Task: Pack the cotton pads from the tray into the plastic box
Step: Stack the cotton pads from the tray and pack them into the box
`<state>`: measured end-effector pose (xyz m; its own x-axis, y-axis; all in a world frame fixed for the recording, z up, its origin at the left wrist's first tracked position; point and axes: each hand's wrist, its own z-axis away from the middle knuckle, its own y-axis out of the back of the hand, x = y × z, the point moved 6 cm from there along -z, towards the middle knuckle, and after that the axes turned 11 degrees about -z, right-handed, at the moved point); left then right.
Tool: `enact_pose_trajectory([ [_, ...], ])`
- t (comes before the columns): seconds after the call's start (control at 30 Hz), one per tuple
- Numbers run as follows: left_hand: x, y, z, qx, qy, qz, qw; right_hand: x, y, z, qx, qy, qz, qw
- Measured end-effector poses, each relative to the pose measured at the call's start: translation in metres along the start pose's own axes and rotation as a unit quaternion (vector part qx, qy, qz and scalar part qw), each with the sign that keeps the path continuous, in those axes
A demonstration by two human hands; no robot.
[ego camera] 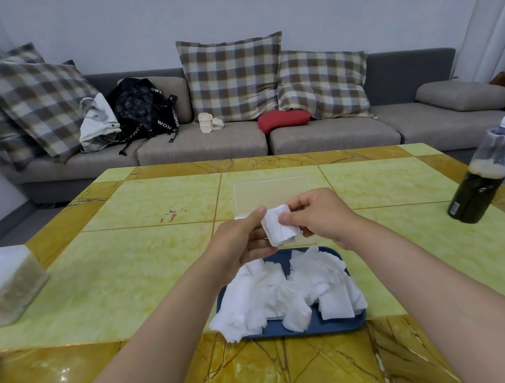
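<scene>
A small stack [280, 230] of white cotton pads is held in the air between both hands, tilted, its flat face turned up toward the camera. The left hand [240, 241] cups it from the left, with the thumb pressed on its upper left corner and the other fingers curled underneath. The right hand [320, 216] pinches its right side, thumb on the top face and fingers [303, 206] curled round behind it.

Directly under the fingers lies the clear box [271, 191]. Its lid stands open on the far side of the hands, and a strip of its near edge shows just below the stack. How many pads are inside it cannot be told, because the hands cover it.

Nearer than the fingers, touching or almost touching the box, sits the blue tray [303, 329]. It is heaped with loose pads [284, 292], some spilling over its left and front rims.

All of this rests on a yellow tiled table [129, 263]. Well to the right of the fingers stands a dark bottle [482, 183] with a white cap. Well to the left is a pale block [6, 283] at the table's edge. Beyond the table is a grey sofa [204, 143] with checked cushions [232, 77], a black backpack [143, 109] and a red pillow [283, 120].
</scene>
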<state>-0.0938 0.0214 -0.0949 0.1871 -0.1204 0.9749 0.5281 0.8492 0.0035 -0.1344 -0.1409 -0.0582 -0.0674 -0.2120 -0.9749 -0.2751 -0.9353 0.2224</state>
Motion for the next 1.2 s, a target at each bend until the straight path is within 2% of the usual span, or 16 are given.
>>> enact_pose_trajectory([
  [0.2,-0.005,0.003,-0.001,0.028,0.01,0.017,0.999,0.002,0.005,-0.001,0.062,-0.013,0.04,0.997],
  [0.33,-0.008,0.009,-0.003,0.067,0.012,0.019,0.998,-0.003,0.012,-0.002,0.088,0.001,0.015,0.996],
  [0.43,-0.009,0.011,-0.003,0.076,0.01,-0.003,0.997,-0.011,0.01,0.002,0.028,0.014,-0.006,0.999],
  [0.53,-0.007,0.008,-0.003,0.046,-0.001,-0.031,0.998,-0.011,0.001,0.005,-0.021,0.021,0.024,0.999],
  [0.67,-0.003,0.002,-0.002,0.011,-0.014,-0.049,0.999,-0.011,-0.002,0.004,-0.005,0.032,0.059,0.998],
  [0.9,-0.003,0.001,-0.003,0.005,-0.007,-0.051,0.999,-0.005,-0.004,0.0,0.007,0.037,0.103,0.994],
  [1.07,-0.007,0.012,-0.004,0.064,-0.01,-0.086,0.994,-0.005,-0.002,0.0,0.009,0.039,0.129,0.991],
  [1.2,-0.011,0.021,-0.008,0.104,0.008,-0.087,0.991,0.006,0.013,0.001,-0.052,0.016,0.22,0.974],
])
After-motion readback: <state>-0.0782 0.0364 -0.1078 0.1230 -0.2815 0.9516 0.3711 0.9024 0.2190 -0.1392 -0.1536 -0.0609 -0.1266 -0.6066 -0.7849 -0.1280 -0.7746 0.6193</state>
